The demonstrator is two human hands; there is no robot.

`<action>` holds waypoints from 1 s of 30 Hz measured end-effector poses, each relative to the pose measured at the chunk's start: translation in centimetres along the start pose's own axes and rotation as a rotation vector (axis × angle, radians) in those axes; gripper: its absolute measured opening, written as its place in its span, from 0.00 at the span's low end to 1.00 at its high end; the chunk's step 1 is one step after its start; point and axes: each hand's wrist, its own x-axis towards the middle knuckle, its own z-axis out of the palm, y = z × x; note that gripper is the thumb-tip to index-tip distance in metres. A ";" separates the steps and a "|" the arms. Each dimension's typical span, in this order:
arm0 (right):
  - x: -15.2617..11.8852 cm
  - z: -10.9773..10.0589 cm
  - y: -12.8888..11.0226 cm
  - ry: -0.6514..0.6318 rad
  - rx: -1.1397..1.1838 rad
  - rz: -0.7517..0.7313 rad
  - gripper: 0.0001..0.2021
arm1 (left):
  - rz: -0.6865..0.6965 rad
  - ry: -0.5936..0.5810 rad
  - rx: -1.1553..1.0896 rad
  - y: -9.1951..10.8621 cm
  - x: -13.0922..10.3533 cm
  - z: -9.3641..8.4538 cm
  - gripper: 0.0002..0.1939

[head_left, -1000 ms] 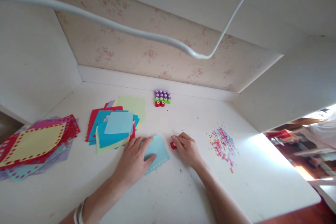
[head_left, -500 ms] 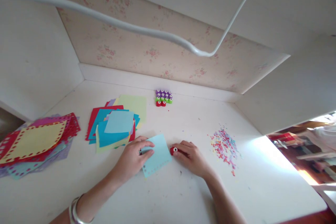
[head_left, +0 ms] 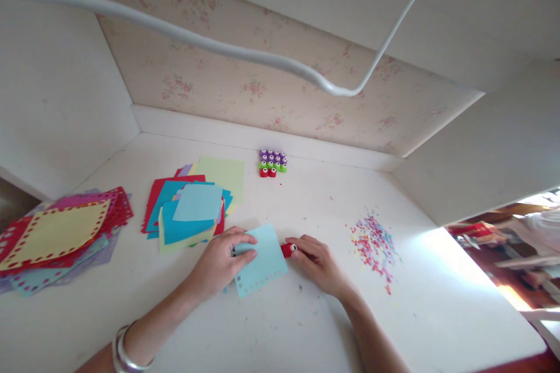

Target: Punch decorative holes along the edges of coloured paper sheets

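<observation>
A light blue sheet of paper [head_left: 262, 259] lies in front of me, with small holes punched along its lower and left edges. My left hand [head_left: 225, 256] grips its left side between thumb and fingers. A red craft punch [head_left: 288, 250] with a white and black button sits against the right edge of the sheet. My right hand [head_left: 317, 262] is closed around that punch, thumb and fingers on it. Whether the paper is inside the punch's slot I cannot tell.
Left of centre is a pile of plain coloured paper [head_left: 199, 204]. Farther left lies a stack of hole-edged sheets [head_left: 65, 233]. Several purple, green and red punches [head_left: 273, 162] stand by the back wall. Paper confetti [head_left: 373, 245] is scattered on the right. A white cable [head_left: 210, 44] crosses above.
The red punch has turned in my right hand, its button now facing more to the right. The blue sheet has shifted very slightly under my left hand.
</observation>
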 end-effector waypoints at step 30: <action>-0.1 0.0 -0.8 0.016 -0.061 0.047 0.20 | 0.257 0.162 0.304 -0.3 -0.7 2.0 0.10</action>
